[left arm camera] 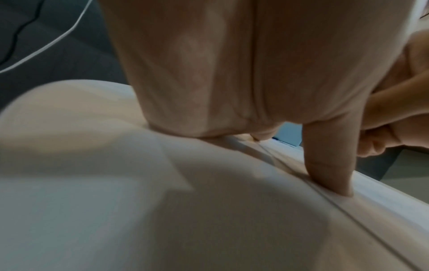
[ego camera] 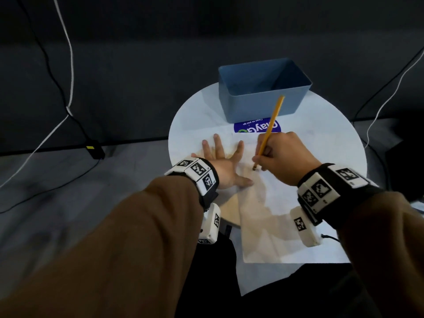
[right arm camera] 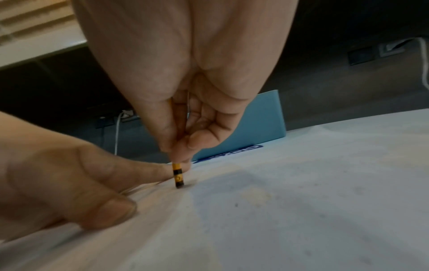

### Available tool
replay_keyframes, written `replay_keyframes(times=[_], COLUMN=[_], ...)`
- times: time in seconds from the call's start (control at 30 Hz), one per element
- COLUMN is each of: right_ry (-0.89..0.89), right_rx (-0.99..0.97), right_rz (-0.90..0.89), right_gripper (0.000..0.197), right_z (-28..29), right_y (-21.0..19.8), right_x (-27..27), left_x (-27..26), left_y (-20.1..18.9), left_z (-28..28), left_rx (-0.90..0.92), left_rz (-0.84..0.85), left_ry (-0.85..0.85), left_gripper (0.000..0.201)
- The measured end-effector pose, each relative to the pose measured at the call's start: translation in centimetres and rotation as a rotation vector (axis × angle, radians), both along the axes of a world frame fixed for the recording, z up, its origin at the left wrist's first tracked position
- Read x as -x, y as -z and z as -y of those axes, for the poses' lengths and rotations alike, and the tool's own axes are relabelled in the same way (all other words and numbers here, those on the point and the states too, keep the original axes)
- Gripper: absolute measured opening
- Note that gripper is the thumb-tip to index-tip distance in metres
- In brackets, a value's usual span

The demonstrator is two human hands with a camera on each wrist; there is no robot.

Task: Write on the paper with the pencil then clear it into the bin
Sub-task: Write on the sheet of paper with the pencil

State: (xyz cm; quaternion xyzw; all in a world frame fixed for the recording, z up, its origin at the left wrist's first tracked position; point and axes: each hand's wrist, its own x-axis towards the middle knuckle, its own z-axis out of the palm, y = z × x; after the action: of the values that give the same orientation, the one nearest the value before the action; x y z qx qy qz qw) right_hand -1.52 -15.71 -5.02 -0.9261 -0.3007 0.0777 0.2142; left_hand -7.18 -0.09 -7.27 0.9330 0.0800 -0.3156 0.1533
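Here the left hand (ego camera: 219, 162) lay flat on the paper (ego camera: 270, 216), fingers spread, near the table's (ego camera: 188, 125) left edge. The right hand (ego camera: 283, 157) pinched the pencil (ego camera: 269, 129) (lower end touching the sheet). The blue bin (ego camera: 261, 104) stood at the far edge.

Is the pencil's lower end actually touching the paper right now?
Touching. The right wrist view shows the pencil with its dark lower end planted on the paper, no gap visible, gripped by the right hand.
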Motion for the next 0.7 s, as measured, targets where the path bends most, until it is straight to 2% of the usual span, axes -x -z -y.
replay_keyframes(times=[0.07, 0.23, 0.4, 0.57, 0.7], right_ry=[0.033, -0.08, 0.043, -0.011, 0.161], right_rx=[-0.007, -0.034, -0.029, -0.067, -0.091], right_rz=[0.013, -0.03, 0.032, -0.016, 0.052], right_gripper=[0.016, 0.018, 0.017, 0.014, 0.019], right_z=[0.3, -0.8, 0.9, -0.3, 2.1], right_y=[-0.1, 0.0, -0.2, 0.1, 0.3], right_x=[0.0, 1.7, 0.8, 2.3, 1.0], left_x=[-0.1, 0.2, 0.0, 0.1, -0.1], left_y=[0.0, 0.5, 0.6, 0.4, 0.6], left_z=[0.0, 0.4, -0.4, 0.0, -0.2], left_rx=[-0.004, -0.066, 0.035, 0.013, 0.04], left_rz=[-0.005, 0.058, 0.017, 0.023, 0.017], left_ry=[0.002, 0.029, -0.002, 0.012, -0.005], left_gripper=[0.107, 0.106, 0.107, 0.107, 0.109])
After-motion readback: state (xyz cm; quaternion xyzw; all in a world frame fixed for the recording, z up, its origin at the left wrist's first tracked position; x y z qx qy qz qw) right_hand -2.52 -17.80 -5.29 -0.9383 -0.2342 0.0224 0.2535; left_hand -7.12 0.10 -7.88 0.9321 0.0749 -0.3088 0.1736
